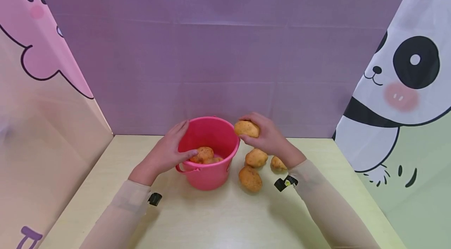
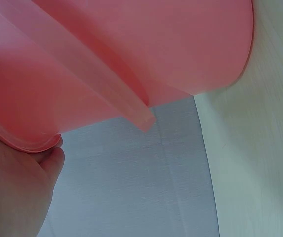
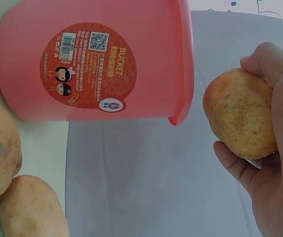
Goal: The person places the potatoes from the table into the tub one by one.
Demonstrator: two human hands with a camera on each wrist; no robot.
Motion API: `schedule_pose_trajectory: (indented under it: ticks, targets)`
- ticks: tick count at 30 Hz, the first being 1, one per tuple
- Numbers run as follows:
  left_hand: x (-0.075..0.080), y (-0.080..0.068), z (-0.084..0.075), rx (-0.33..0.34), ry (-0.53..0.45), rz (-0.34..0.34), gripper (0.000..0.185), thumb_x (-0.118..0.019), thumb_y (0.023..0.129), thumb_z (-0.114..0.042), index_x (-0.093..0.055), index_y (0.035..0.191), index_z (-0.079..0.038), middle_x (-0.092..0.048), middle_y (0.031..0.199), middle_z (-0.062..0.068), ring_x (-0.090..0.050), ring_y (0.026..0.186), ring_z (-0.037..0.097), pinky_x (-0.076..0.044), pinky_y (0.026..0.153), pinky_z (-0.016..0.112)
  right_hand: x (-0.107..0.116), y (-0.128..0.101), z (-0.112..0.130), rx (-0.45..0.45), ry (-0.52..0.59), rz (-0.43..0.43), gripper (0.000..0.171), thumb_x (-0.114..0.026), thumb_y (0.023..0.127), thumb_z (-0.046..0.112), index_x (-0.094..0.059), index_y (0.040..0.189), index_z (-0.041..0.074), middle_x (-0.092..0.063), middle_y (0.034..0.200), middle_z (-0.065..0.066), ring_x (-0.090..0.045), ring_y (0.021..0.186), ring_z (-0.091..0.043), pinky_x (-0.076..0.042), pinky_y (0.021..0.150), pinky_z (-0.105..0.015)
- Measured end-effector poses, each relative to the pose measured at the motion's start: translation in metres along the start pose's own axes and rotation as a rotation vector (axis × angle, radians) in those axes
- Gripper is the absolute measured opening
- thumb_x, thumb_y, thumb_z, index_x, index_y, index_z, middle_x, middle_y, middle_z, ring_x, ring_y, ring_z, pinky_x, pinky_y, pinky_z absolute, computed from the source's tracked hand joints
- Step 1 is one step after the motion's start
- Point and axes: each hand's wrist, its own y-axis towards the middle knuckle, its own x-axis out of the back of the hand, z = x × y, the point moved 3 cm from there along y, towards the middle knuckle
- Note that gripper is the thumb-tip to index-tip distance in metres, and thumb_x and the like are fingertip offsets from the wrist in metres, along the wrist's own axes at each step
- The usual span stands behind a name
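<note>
A pink bucket (image 1: 208, 176) stands upright on the table with potatoes (image 1: 202, 155) inside. My left hand (image 1: 170, 150) holds its rim on the left, the thumb reaching over the front edge. In the left wrist view the left hand (image 2: 18, 182) shows at the rim, below the bucket's handle (image 2: 82, 64). Beside the right rim, at about rim height, my right hand (image 1: 267, 135) grips a potato (image 1: 246, 128) between thumb and fingers. The right wrist view shows this potato (image 3: 241, 114) apart from the bucket's rim.
On the table right of the bucket lie three loose potatoes: one in front (image 1: 250, 179), one behind it (image 1: 256, 158), and one near the right wrist (image 1: 278, 163). A purple cloth backdrop (image 1: 225, 53) hangs behind the table; printed panels flank both sides.
</note>
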Motion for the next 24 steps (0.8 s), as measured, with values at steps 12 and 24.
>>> schedule_pose_trajectory:
  ticks: [12,24]
  targets:
    - [0.002,0.0,0.0,0.008,0.002,-0.003,0.12,-0.093,0.086,-0.044,-0.024,0.176,-0.007,-0.023,0.181,0.018,-0.024,0.164,0.047,-0.06,0.099,0.068,-0.007,0.014,0.009,-0.042,0.018,0.024,0.046,-0.088,0.095,0.012,-0.069,0.137,0.018,-0.068,0.125,0.004,-0.066,0.106,-0.021,-0.066,0.079,-0.038]
    - [-0.001,0.0,0.0,0.023,-0.006,0.006,0.119,-0.093,0.087,-0.041,-0.023,0.177,-0.008,-0.023,0.181,0.019,-0.025,0.163,0.048,-0.061,0.098,0.067,-0.019,0.031,0.017,0.028,0.041,0.068,0.044,-0.085,0.096,0.019,-0.071,0.137,0.017,-0.068,0.123,0.007,-0.065,0.103,-0.019,-0.065,0.077,-0.036]
